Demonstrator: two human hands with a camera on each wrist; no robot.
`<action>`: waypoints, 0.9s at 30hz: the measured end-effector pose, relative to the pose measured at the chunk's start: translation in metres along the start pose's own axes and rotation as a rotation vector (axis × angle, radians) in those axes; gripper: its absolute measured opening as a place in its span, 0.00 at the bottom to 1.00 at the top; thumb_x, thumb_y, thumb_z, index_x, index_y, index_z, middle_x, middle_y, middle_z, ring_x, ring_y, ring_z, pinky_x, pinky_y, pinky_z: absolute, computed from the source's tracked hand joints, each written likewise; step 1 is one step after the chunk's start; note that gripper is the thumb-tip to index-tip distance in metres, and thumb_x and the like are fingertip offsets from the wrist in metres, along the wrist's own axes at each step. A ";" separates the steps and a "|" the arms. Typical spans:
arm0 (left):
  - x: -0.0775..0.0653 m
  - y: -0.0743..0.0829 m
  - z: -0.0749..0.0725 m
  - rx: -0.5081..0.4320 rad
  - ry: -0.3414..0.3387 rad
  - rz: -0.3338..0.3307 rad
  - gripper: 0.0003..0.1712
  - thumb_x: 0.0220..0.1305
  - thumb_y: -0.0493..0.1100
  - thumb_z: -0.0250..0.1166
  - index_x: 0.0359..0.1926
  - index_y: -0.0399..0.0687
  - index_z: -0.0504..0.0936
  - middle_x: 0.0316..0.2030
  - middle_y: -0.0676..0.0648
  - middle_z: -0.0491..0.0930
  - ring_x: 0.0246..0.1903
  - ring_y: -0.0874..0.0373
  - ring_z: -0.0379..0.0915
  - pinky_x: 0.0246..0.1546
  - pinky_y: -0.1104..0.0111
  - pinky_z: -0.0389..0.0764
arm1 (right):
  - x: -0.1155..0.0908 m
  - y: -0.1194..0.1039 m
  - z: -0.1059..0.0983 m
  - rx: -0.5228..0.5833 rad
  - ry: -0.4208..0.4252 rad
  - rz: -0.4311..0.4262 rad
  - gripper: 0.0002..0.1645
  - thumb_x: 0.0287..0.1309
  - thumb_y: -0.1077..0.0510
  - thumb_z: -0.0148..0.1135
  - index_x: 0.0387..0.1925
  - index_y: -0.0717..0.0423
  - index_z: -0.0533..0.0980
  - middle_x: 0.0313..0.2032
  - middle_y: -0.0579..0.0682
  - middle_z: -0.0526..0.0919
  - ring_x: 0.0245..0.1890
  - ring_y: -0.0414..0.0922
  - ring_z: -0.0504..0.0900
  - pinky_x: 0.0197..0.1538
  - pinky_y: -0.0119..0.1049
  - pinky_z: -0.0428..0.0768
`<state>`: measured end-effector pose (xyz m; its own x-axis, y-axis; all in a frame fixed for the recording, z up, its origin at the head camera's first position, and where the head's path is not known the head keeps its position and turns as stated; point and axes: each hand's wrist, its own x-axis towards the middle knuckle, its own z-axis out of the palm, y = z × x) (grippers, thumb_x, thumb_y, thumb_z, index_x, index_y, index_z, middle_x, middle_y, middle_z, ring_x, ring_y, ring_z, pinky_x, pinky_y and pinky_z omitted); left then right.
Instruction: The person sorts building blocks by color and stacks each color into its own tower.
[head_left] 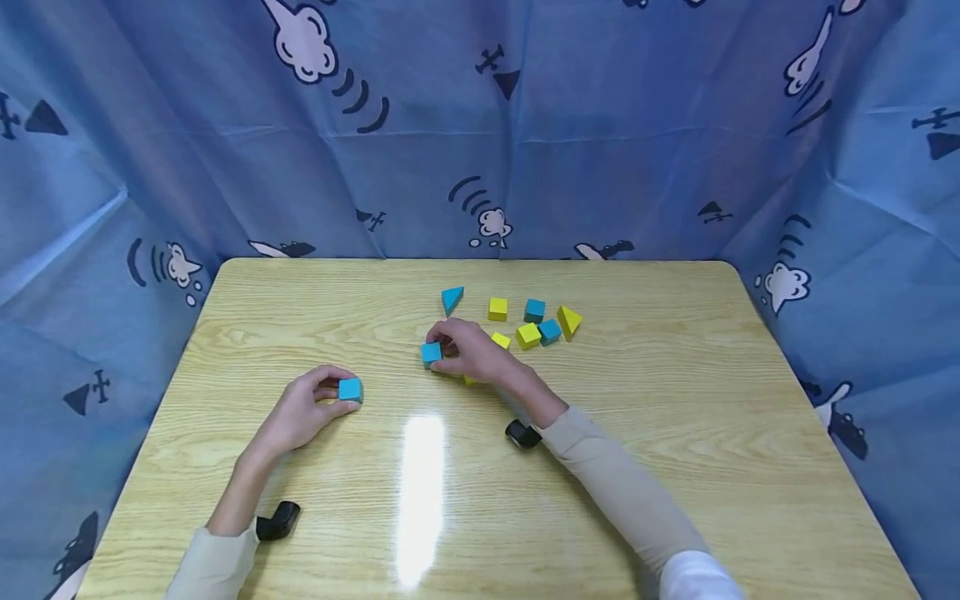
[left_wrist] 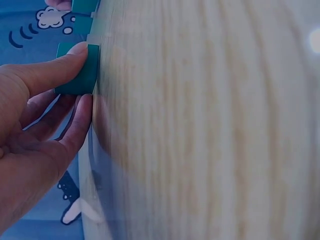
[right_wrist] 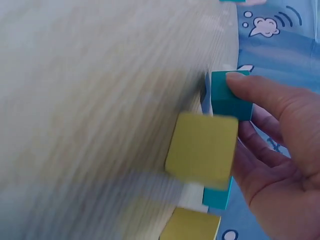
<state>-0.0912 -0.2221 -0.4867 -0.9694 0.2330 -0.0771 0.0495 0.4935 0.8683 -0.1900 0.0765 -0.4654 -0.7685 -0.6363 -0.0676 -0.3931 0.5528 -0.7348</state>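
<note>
On the left part of the table, my left hand (head_left: 303, 412) pinches a blue cube (head_left: 350, 390) between thumb and fingers. In the left wrist view the thumb lies over one face of that cube (left_wrist: 77, 70), low against the tabletop. Farther back, near the middle, my right hand (head_left: 472, 350) grips a second blue cube (head_left: 431, 354) at its fingertips. The right wrist view shows the thumb on this cube's (right_wrist: 231, 97) top edge. Close to the right hand are a yellow cube (head_left: 501, 340) and another yellow block (head_left: 469, 380), both partly hidden by it.
Behind the right hand lies a blue triangular block (head_left: 452, 300). To its right are yellow cubes (head_left: 498, 308), blue cubes (head_left: 535, 311) and a yellow triangular block (head_left: 569, 322). Blue patterned cloth (head_left: 420, 150) hangs around the wooden table (head_left: 675, 400). Black devices (head_left: 279, 521) sit at both wrists.
</note>
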 end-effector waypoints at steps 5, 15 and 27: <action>-0.001 -0.003 0.000 -0.005 0.001 0.007 0.22 0.64 0.33 0.73 0.57 0.38 0.79 0.53 0.38 0.79 0.51 0.43 0.82 0.47 0.69 0.83 | -0.001 -0.010 0.010 -0.002 -0.025 -0.016 0.18 0.62 0.63 0.73 0.52 0.60 0.78 0.47 0.52 0.80 0.49 0.46 0.81 0.54 0.34 0.81; 0.000 0.000 0.000 -0.016 -0.002 -0.004 0.21 0.64 0.33 0.72 0.57 0.39 0.80 0.53 0.38 0.79 0.50 0.44 0.82 0.47 0.69 0.82 | -0.002 -0.022 0.030 0.023 -0.038 -0.062 0.19 0.62 0.62 0.73 0.52 0.61 0.78 0.46 0.52 0.80 0.48 0.47 0.81 0.52 0.35 0.81; 0.000 0.002 0.000 -0.013 0.002 -0.007 0.21 0.65 0.34 0.72 0.57 0.39 0.79 0.54 0.37 0.79 0.52 0.42 0.81 0.49 0.67 0.82 | 0.002 -0.034 0.054 0.034 -0.026 -0.100 0.19 0.61 0.60 0.75 0.51 0.59 0.78 0.45 0.50 0.81 0.46 0.45 0.80 0.50 0.31 0.80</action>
<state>-0.0908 -0.2212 -0.4852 -0.9703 0.2275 -0.0824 0.0393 0.4841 0.8741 -0.1510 0.0272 -0.4776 -0.7127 -0.7014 -0.0099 -0.4494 0.4674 -0.7613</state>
